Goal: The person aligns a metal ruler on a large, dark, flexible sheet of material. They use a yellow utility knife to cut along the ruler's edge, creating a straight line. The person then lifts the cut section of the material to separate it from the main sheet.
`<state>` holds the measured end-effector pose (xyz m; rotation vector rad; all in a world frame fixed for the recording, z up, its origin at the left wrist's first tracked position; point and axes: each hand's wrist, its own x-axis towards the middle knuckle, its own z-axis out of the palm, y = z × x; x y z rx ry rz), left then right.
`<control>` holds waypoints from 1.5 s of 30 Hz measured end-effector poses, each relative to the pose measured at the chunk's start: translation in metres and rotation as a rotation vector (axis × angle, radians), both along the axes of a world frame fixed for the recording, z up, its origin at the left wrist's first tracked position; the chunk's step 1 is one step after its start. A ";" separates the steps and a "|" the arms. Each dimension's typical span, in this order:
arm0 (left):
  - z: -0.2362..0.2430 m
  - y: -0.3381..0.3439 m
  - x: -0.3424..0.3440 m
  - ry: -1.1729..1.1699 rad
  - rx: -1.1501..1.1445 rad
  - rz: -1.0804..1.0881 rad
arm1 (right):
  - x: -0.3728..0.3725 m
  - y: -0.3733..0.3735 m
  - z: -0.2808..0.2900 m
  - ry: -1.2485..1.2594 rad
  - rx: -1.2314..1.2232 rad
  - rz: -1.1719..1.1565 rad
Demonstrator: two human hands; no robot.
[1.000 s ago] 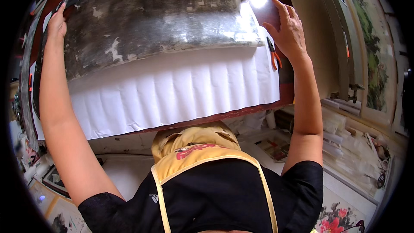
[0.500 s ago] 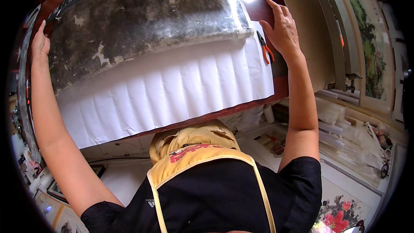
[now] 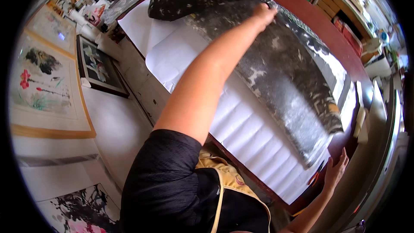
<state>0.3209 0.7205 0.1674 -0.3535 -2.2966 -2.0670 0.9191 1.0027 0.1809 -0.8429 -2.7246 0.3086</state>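
A large dark, mottled grey-black sheet [image 3: 282, 67] lies partly rolled over white paper [image 3: 248, 118] on a dark red table [image 3: 317, 21]. My left arm reaches across it. My left hand [image 3: 263, 15] is closed on the sheet's far part, and its fingertips are partly hidden. Toward the left, the sheet is folded over in a thick bulge. My right hand [image 3: 336, 170] is beside the sheet's right end, fingers apart, holding nothing. Close to it, pliers with orange handles [image 3: 315, 176] are partly visible at the paper's edge.
Framed flower paintings [image 3: 54, 86] stand at the left, near a dark-framed picture [image 3: 97, 64]. White rolls [image 3: 108, 45] rest by the table's left end. At the far right are wooden drawers [image 3: 334, 8] and shelves with clutter. Cream rolls [image 3: 361, 123] lie along the right edge.
My view has swung to the left. My left hand has gone from the sheet's left end to its far part, where it grips. The sheet's left part is now folded over.
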 end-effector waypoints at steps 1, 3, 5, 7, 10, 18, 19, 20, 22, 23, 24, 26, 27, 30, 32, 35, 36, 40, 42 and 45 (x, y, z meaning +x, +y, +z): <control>-0.003 0.014 0.010 -0.032 -0.008 -0.004 | 0.000 0.007 0.008 -0.030 0.008 -0.015; -0.023 0.028 0.016 -0.048 -0.024 -0.002 | -0.001 0.003 0.011 -0.046 0.010 -0.016; -0.036 0.026 0.014 -0.028 -0.175 0.040 | -0.005 0.004 0.010 -0.058 0.016 -0.003; -0.047 0.036 0.012 -0.051 -0.263 0.030 | -0.005 0.004 0.010 -0.070 0.017 0.004; -0.052 0.034 0.016 -0.033 -0.241 -0.058 | -0.016 -0.008 0.015 -0.086 -0.042 0.014; -0.127 -0.085 0.072 0.730 -0.493 -0.006 | -0.043 -0.034 -0.004 -0.181 -0.091 0.126; -0.131 -0.111 0.083 0.740 -0.496 -0.043 | -0.047 -0.037 -0.009 -0.196 -0.088 0.138; -0.135 -0.139 0.093 0.747 -0.503 -0.077 | -0.052 -0.040 -0.013 -0.214 -0.087 0.154; -0.147 -0.191 0.109 0.744 -0.615 -0.038 | -0.061 -0.045 -0.021 -0.237 -0.118 0.185; -0.155 -0.219 0.110 0.683 -0.684 -0.038 | -0.069 -0.048 -0.023 -0.244 -0.123 0.211; -0.163 -0.246 0.113 0.617 -0.755 -0.036 | -0.077 -0.052 -0.023 -0.252 -0.129 0.241; -0.170 -0.295 0.113 0.568 -0.852 0.052 | -0.094 -0.062 -0.019 -0.254 -0.149 0.279; -0.172 -0.316 0.110 0.505 -0.909 0.094 | -0.101 -0.064 -0.020 -0.246 -0.148 0.315; -0.179 -0.377 0.100 0.353 -1.076 0.206 | -0.126 -0.060 -0.034 -0.217 -0.134 0.436; -0.178 -0.395 0.099 0.206 -1.104 0.239 | -0.144 -0.063 -0.034 -0.206 -0.119 0.450; -0.173 -0.416 0.090 0.124 -1.202 0.195 | -0.174 -0.070 -0.039 -0.204 -0.099 0.476; -0.172 -0.424 0.086 0.085 -1.222 0.181 | -0.185 -0.074 -0.043 -0.196 -0.106 0.497; -0.173 -0.442 0.063 -0.056 -1.360 0.121 | -0.245 -0.128 -0.029 -0.196 -0.135 0.496; -0.179 -0.465 0.045 0.051 -1.512 0.160 | -0.282 -0.152 -0.033 -0.153 -0.100 0.550; -0.181 -0.505 0.015 0.147 -1.509 0.161 | -0.353 -0.207 -0.046 -0.090 -0.127 0.587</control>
